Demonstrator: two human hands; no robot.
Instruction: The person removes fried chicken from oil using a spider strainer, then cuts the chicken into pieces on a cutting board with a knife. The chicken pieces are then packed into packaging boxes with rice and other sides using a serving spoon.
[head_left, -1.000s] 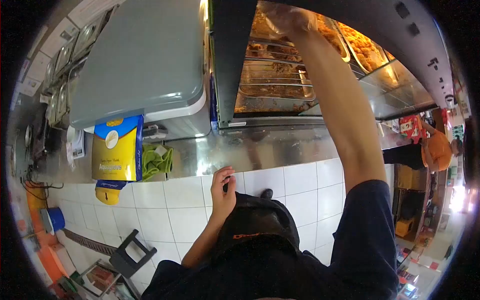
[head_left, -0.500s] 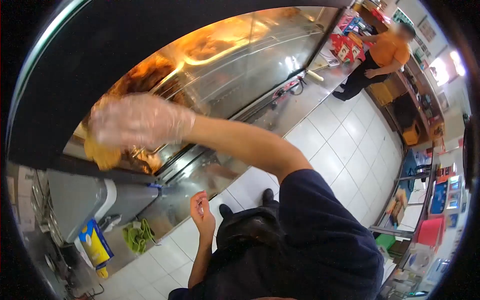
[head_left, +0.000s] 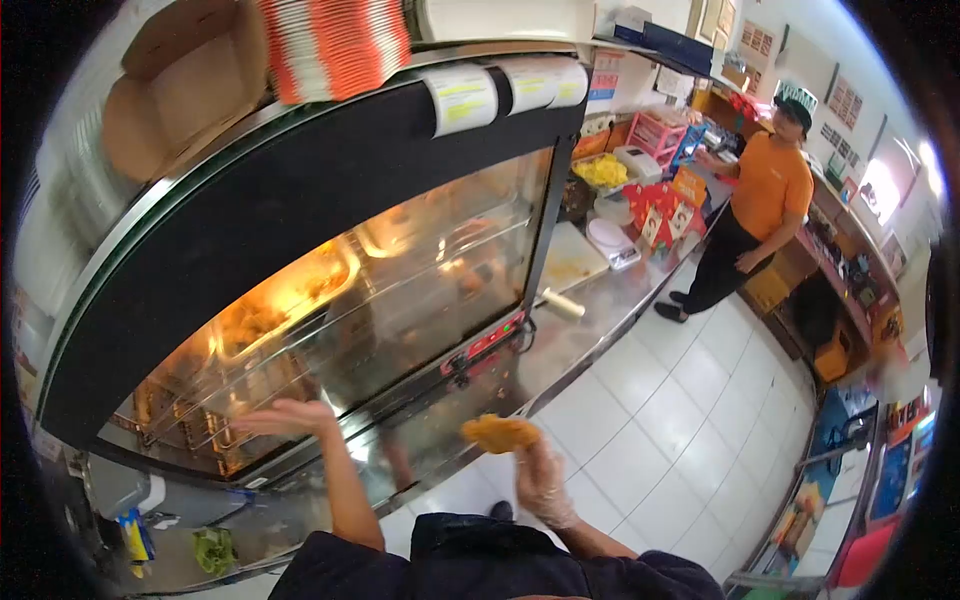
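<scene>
My right hand (head_left: 543, 482), in a clear plastic glove, is closed on a flat golden-brown piece of fried food (head_left: 500, 433) in front of my body. My bare left hand (head_left: 287, 417) is raised beside the lower front of the lit display warmer (head_left: 330, 300), fingers stretched out and holding nothing. Behind the warmer's front lie metal trays (head_left: 290, 300) of browned food and wire racks. Whether the left fingers touch the warmer I cannot tell.
A cardboard box (head_left: 185, 85) and stacked red-and-white packaging (head_left: 335, 45) stand on the warmer. On the steel counter (head_left: 600, 305) are a cutting board (head_left: 572, 258) and a scale (head_left: 622, 258). A person in orange (head_left: 770, 190) stands at its far end. Green cloth (head_left: 213, 550) lies lower left.
My gloved right hand has drawn back from the warmer with the food piece. My left hand has moved up to the warmer's front and opened. The view has shifted, showing the warmer's top.
</scene>
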